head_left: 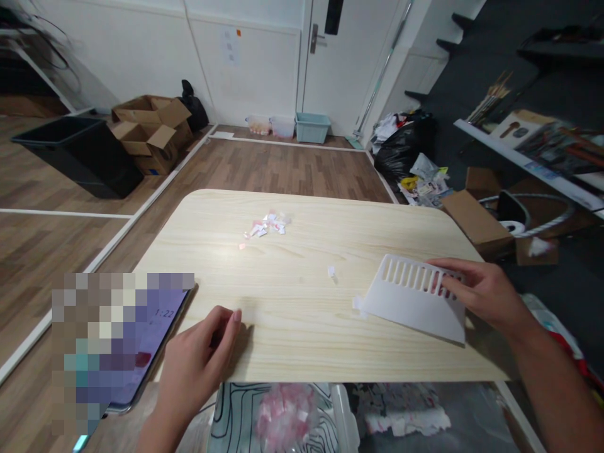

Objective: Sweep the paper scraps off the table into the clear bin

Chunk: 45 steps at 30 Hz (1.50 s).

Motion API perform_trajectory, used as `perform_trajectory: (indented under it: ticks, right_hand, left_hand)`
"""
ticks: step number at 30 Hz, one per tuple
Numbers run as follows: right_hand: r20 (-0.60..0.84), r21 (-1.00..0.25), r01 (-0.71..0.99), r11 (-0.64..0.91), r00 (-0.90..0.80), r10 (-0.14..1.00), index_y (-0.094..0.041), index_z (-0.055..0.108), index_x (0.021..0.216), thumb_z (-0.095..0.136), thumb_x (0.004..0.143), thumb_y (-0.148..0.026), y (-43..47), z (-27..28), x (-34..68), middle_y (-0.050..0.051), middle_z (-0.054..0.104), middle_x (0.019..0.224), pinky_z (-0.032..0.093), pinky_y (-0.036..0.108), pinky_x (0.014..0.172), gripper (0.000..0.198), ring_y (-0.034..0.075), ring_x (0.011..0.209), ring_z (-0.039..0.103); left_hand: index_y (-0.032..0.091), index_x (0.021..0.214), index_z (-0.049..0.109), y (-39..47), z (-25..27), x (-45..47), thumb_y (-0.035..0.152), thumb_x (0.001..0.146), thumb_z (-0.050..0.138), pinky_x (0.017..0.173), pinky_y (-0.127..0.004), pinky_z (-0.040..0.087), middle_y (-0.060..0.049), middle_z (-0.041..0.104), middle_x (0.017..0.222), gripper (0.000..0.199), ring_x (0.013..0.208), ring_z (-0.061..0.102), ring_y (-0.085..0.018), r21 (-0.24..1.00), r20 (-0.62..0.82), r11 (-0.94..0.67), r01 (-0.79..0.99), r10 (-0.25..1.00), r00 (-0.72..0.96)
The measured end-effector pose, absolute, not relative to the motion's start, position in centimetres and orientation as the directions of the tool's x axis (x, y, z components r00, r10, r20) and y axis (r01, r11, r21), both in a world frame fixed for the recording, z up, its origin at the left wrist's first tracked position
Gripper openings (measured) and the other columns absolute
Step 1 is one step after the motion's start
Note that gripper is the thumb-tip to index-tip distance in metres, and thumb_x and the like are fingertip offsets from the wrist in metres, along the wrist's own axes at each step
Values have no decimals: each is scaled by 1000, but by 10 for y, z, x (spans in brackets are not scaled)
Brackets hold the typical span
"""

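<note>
A: What's nearest?

B: A tub (348, 420) under the bench (287, 327), lower than the fingers of the left hand (191, 362) and to their right. A pink bundle (287, 415) sits in it.

A: And those left fingers?

B: Loosely curled, with a gap beside the thumb; I see nothing in them. Just to their left is a phone (158, 343), partly blurred out.

A: The right hand (488, 292)?

B: Its fingers pinch the slotted edge of a white panel (415, 308), near one end. The panel stretches left from them, over the bench; I can't tell whether it touches the wood. A clear scrap (358, 306) shows at its far-left edge, away from those fingers.

A: Further out?

B: A white scrap (331, 272) lies between the two hands' fingers, left of the panel. Beyond it, ahead of the left fingers and slightly right, is a pile (268, 224) of pink and white bits.

A: Past the bench?

B: A blue box (312, 129) on the floor, well beyond both hands' fingers, then a door (353, 69).
</note>
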State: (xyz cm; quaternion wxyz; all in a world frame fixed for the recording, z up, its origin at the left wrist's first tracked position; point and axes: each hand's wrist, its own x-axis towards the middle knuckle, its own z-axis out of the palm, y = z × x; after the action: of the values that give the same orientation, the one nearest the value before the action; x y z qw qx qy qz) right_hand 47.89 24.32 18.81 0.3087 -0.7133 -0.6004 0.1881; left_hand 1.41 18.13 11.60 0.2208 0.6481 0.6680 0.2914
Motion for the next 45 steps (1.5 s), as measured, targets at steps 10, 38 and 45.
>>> perform_trajectory:
  ticks: [10, 38, 45]
  right_hand:
    - [168, -707, 702, -85, 284, 944, -18, 85, 87, 68, 73, -28, 230, 178, 477, 13, 85, 95, 65, 36, 77, 24, 29, 88, 81]
    - [97, -645, 750, -147, 271, 958, -24, 88, 81, 71, 69, -40, 139, 183, 492, 9, 85, 86, 69, 40, 77, 26, 33, 81, 83]
    - [218, -641, 750, -164, 382, 898, -21, 84, 83, 68, 71, -35, 163, 198, 461, 12, 86, 94, 69, 41, 82, 24, 33, 89, 83]
  left_hand:
    - [25, 83, 64, 181, 117, 15, 59, 104, 50, 58, -27, 36, 7, 61, 57, 42, 51, 56, -13, 671, 85, -13, 742, 995, -59]
    - [25, 89, 66, 181, 113, 10, 63, 104, 48, 61, -28, 39, 5, 66, 62, 45, 56, 62, -15, 649, 58, -3, 761, 997, -46]
    - [25, 88, 67, 180, 114, 11, 62, 103, 50, 61, -28, 39, 4, 69, 65, 43, 57, 64, -16, 663, 65, -4, 749, 996, -53]
